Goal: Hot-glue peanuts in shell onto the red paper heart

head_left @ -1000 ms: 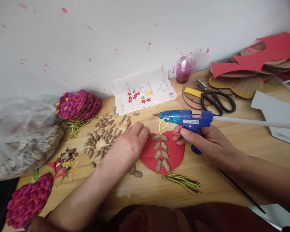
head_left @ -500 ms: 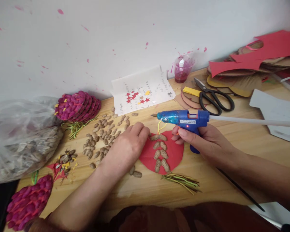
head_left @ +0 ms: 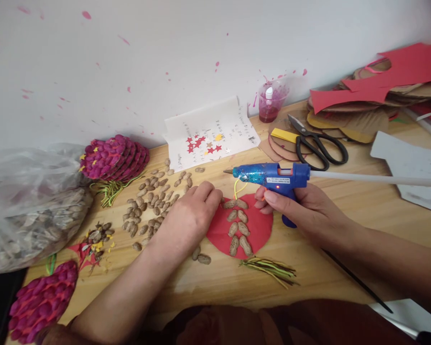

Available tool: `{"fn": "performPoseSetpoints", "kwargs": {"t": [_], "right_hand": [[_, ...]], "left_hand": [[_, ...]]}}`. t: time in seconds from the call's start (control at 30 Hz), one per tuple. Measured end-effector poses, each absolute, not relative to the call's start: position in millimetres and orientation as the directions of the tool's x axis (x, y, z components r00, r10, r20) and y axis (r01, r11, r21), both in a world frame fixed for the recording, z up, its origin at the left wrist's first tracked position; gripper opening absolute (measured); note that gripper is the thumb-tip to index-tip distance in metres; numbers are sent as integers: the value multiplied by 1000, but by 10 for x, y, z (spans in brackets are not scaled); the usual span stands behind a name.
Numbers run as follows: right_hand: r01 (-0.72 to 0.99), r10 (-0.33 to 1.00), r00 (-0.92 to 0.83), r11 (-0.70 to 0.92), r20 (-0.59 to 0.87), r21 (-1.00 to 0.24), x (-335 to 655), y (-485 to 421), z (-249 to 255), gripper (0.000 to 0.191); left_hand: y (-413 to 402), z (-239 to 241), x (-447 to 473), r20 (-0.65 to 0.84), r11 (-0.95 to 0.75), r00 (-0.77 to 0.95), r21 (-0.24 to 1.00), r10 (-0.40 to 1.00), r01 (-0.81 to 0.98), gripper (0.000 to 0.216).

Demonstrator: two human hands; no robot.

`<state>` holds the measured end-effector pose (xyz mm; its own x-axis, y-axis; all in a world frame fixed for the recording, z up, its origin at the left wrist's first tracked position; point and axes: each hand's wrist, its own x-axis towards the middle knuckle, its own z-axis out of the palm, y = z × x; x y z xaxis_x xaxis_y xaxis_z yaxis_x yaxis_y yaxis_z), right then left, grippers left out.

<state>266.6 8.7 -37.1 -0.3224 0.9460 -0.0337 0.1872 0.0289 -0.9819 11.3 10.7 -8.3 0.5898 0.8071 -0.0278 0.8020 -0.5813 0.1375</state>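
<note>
My right hand (head_left: 314, 206) grips a blue hot glue gun (head_left: 269, 174) by its handle, nozzle pointing left, a long white glue stick running out of its back. Below the nozzle lies a red paper disc (head_left: 221, 232) with a yellow cord loop on top and a yarn tassel (head_left: 273, 272) at the bottom. Paired peanuts (head_left: 243, 229) run down its middle. My left hand (head_left: 192, 213) rests over the disc's left edge, fingers closed and pinching at a peanut (head_left: 229, 204) in the top row; its fingertips are partly hidden.
Loose peanuts (head_left: 153, 196) lie left of the disc. Behind are paper (head_left: 244, 129) with stars, a pink-stained cup (head_left: 271, 103) and scissors (head_left: 323, 143). Magenta decorations (head_left: 117, 155) and a plastic bag (head_left: 32, 206) stand left; red cut-outs (head_left: 409, 72) pile at right.
Almost nothing differs. The view has shifted very slightly; both hands, the glue gun and the disc keep their places.
</note>
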Motion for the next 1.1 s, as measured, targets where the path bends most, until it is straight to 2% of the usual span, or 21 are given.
{"fn": "performPoseSetpoints", "kwargs": {"t": [0.4, 0.57, 0.67, 0.8, 1.1], "right_hand": [[198, 947, -319, 26, -39, -980, 2660, 90, -343, 28], [224, 945, -324, 36, -40, -974, 2669, 94, -349, 30], [225, 948, -315, 32, -42, -974, 2669, 96, -351, 29], [220, 948, -311, 8, -62, -975, 2652, 101, -331, 30], [232, 949, -305, -10, -82, -973, 2654, 97, -321, 31]], "left_hand": [[110, -137, 88, -30, -545, 559, 183, 829, 818, 23], [105, -166, 11, 111, -486, 475, 287, 873, 825, 27], [125, -168, -14, 184, -466, 428, 322, 885, 824, 21], [132, -164, 13, 212, -478, 429, 337, 878, 811, 15], [111, -246, 64, 234, -489, 432, 330, 871, 808, 16]]}}
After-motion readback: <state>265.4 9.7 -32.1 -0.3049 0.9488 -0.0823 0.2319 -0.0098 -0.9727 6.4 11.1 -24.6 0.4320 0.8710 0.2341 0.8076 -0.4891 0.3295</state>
